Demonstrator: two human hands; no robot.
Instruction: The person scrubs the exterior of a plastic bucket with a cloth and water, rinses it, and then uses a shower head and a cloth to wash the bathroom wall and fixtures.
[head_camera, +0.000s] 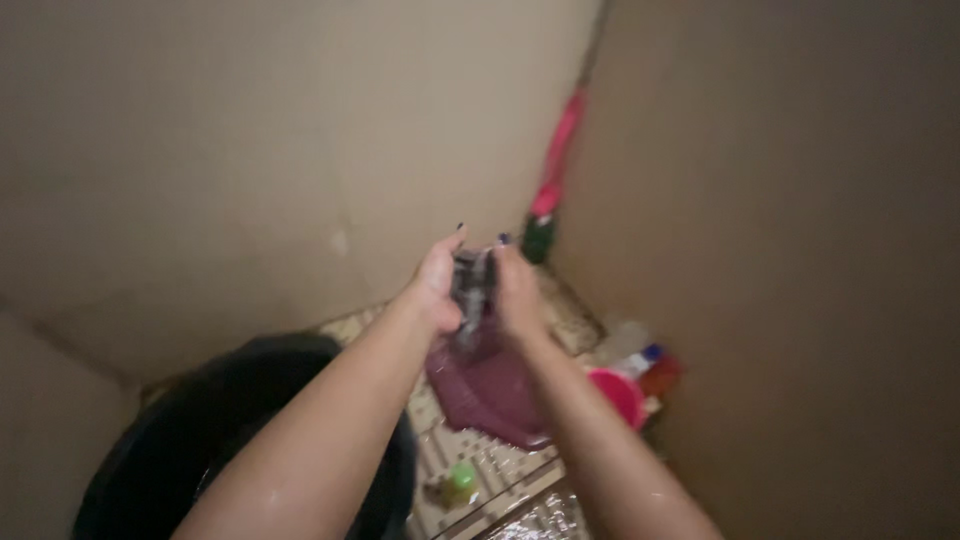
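My left hand (436, 285) and my right hand (516, 290) are raised together in front of me, both gripping a small dark grey wet cloth (472, 285) squeezed between them. The cloth hangs a little below my palms, over a maroon plastic basin (495, 395) standing on the tiled floor. Blur hides the cloth's exact shape.
A large black bucket (190, 440) stands at the lower left. On the wet patterned floor tiles (520, 490) lie a small green item (461, 482), a pink bowl (620, 395) and several bottles by the right wall. A pink-handled brush (556, 160) leans in the corner above a green bottle (538, 238).
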